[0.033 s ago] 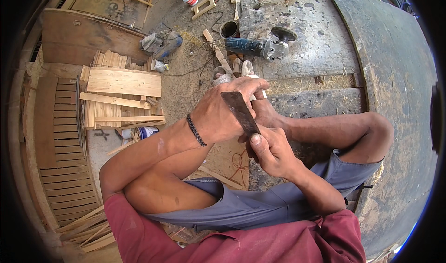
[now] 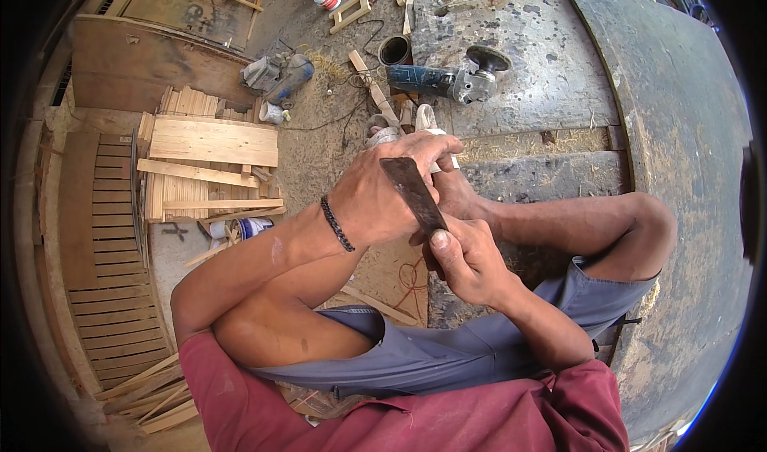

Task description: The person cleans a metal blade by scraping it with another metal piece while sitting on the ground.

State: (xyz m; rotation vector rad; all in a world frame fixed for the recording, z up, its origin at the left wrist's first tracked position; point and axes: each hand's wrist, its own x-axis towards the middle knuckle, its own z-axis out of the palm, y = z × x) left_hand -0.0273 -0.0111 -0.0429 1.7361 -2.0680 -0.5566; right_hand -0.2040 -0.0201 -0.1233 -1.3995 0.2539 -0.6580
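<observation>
A flat, dark metal blade [image 2: 415,194] with a squared end slants across the middle of the head view. My right hand [image 2: 467,260] is closed on its lower end, the thumb lying along the near side. Just behind the blade's upper part is my left hand [image 2: 383,180], a dark braided band on its wrist. Its upper finger reaches out to the right, and the others bend downward partly hidden; whether they touch the blade I cannot tell. Beyond my hands lies a blue angle grinder [image 2: 435,80] with its disc facing up.
A stack of wooden boards [image 2: 212,144] lies at left. Near it are a blue power tool [image 2: 280,76] and a white-and-blue bucket [image 2: 254,226]. An open can [image 2: 394,51] stands beside the grinder. A large worn board [image 2: 679,132] runs along the right. Cords and sawdust cover the floor.
</observation>
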